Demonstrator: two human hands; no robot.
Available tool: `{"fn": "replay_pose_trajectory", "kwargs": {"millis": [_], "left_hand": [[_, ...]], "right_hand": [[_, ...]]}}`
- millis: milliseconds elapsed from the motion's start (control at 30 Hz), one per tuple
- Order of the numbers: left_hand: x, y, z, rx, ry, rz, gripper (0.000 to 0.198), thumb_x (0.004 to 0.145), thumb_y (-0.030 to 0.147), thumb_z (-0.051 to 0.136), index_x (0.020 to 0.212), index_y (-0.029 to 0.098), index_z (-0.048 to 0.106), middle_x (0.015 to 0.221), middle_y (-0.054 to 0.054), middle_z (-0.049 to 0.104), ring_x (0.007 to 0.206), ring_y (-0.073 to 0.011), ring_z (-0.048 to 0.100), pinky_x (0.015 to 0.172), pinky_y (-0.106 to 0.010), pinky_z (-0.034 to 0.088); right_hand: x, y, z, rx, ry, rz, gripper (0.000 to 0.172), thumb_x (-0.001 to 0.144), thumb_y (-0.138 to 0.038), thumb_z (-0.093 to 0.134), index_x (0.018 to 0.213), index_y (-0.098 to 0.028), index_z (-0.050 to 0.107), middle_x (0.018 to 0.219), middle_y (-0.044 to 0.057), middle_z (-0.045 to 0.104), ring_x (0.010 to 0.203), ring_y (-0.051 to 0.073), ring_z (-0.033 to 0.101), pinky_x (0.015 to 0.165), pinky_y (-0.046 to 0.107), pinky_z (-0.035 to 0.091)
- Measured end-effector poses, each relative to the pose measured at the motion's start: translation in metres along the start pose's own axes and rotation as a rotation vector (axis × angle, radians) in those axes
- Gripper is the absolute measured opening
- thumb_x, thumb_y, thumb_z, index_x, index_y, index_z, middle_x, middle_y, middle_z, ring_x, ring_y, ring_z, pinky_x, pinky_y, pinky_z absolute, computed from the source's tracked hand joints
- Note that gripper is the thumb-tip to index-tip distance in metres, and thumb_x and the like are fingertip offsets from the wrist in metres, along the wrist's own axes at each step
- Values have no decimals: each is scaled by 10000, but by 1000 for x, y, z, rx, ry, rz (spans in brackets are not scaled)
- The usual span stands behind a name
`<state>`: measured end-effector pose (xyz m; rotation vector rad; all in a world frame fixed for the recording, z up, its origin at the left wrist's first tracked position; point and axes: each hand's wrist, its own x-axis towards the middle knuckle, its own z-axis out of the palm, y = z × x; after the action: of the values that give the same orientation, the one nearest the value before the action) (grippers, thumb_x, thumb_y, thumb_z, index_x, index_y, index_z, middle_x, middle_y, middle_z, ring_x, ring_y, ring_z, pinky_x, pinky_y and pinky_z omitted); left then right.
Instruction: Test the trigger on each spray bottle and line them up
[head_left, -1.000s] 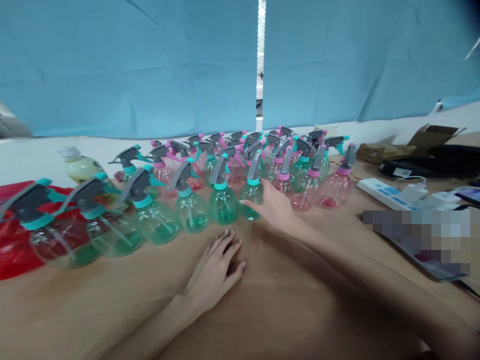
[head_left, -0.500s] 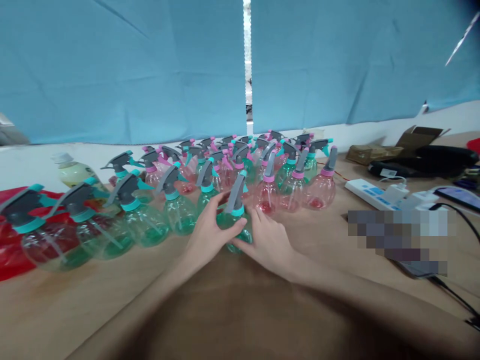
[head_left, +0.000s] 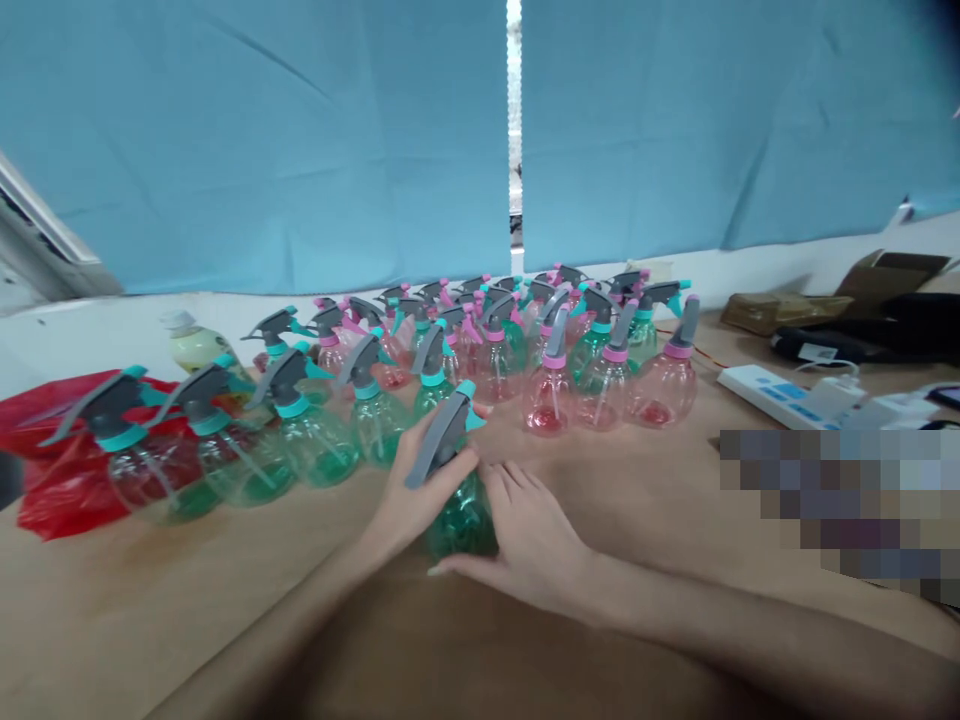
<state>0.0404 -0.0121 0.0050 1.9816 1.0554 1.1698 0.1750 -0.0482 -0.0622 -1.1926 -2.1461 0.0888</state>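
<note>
Both my hands hold one green spray bottle (head_left: 463, 515) with a grey trigger head and teal collar, just in front of the rows of bottles. My left hand (head_left: 409, 490) is wrapped around its neck, under the grey trigger. My right hand (head_left: 525, 540) cups the round green body from the right and below. Behind stand several green spray bottles (head_left: 315, 440) in a front row to the left and several pink spray bottles (head_left: 660, 385) to the right and back, all upright on the brown table (head_left: 637, 480).
A red plastic bag (head_left: 52, 470) lies at the left edge. A yellowish capped bottle (head_left: 196, 347) stands behind the green row. At the right are a white power strip (head_left: 780, 398), a black pouch (head_left: 870, 325) and brown cardboard (head_left: 772, 308). Blue curtains hang behind.
My right hand reached a green bottle in the row, my left hand joined it, and together they have drawn the bottle out of the row toward me.
</note>
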Motion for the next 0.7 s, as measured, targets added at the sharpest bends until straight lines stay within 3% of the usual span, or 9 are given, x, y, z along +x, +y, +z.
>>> {"fn": "replay_pose_trajectory", "kwargs": {"millis": [133, 233, 400, 533, 700], "left_hand": [[-3, -6, -4, 30, 31, 30, 193, 760, 184, 510, 923, 216, 607, 770, 8, 602, 668, -144, 544, 612, -267, 457], [-4, -8, -5, 68, 26, 43, 181, 747, 153, 500, 874, 226, 607, 703, 27, 566, 602, -129, 512, 557, -251, 426], [-1, -7, -6, 37, -2, 90, 327, 714, 128, 467, 989, 240, 603, 855, -6, 630, 704, -147, 570, 619, -267, 464], [-1, -8, -6, 49, -35, 81, 278, 734, 141, 466, 963, 240, 588, 716, 27, 568, 593, -129, 506, 579, -266, 428], [-1, -7, -7, 73, -41, 67, 118, 723, 142, 456, 756, 231, 525, 560, 64, 389, 500, -118, 365, 501, -261, 324]], "right_hand": [[0, 16, -4, 190, -114, -75, 843, 733, -686, 558, 1333, -123, 375, 1208, 180, 577, 1112, 320, 549, 895, 482, 475], [-7, 40, -6, 209, -206, -85, 796, 785, -632, 545, 1380, -146, 338, 1346, 181, 493, 1238, 309, 465, 1005, 495, 399], [-18, 76, -4, 127, -343, -36, 738, 829, -622, 492, 1383, -146, 387, 1451, 145, 387, 1341, 279, 342, 1083, 471, 322], [-19, 82, -4, 112, -388, -46, 722, 841, -617, 477, 1399, -167, 385, 1469, 107, 363, 1361, 262, 308, 1106, 462, 287], [-17, 80, -4, 114, -410, -37, 719, 855, -605, 464, 1416, -169, 356, 1472, 90, 356, 1370, 248, 290, 1116, 450, 276]]}}
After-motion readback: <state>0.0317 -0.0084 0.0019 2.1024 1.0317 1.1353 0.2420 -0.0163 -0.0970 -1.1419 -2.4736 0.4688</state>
